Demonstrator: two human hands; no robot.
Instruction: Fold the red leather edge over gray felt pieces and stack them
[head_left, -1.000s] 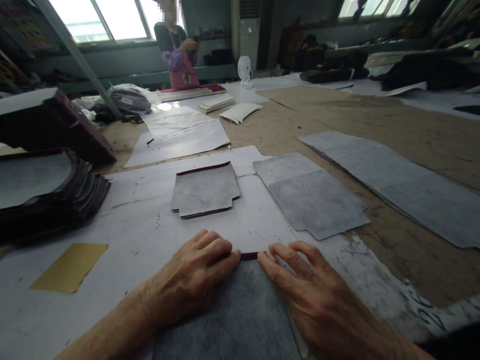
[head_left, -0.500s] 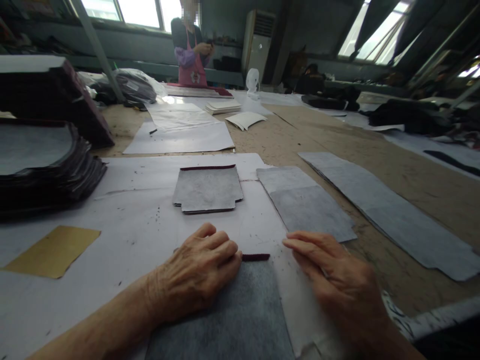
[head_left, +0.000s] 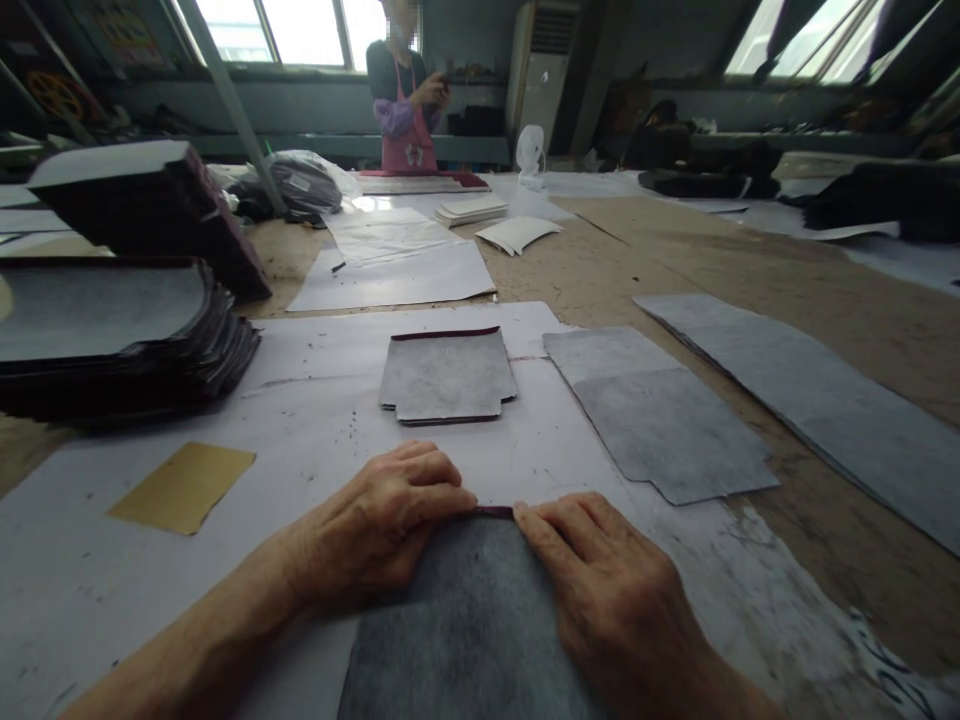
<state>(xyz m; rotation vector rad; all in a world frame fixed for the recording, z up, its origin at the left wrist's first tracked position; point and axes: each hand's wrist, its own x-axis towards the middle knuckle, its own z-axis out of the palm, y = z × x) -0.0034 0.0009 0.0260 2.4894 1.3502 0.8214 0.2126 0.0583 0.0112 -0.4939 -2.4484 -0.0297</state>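
Note:
A grey fabric-backed panel (head_left: 472, 620) lies in front of me on white paper, with a narrow dark maroon strip folded along its far edge. My left hand (head_left: 382, 520) is closed on the left part of that folded edge, thumb and fingers pressed together. At the right end of the fold, my right hand (head_left: 607, 580) presses with its fingertips. A short stretch of the maroon fold shows between the two hands. Beyond them sits a small stack of notched grey panels (head_left: 450, 375) with a maroon folded top edge.
Grey panels (head_left: 652, 410) and a longer grey stack (head_left: 810, 390) lie to the right. At left are a tall pile of dark-edged panels (head_left: 112, 310) and a tan card (head_left: 184, 487). Across the table stands a person in a pink apron (head_left: 409, 120), near a small white fan (head_left: 530, 150).
My right hand has moved left and down from beside the panel onto the fold's right end. My left hand has shifted slightly along the edge. The whole view has swung a little left.

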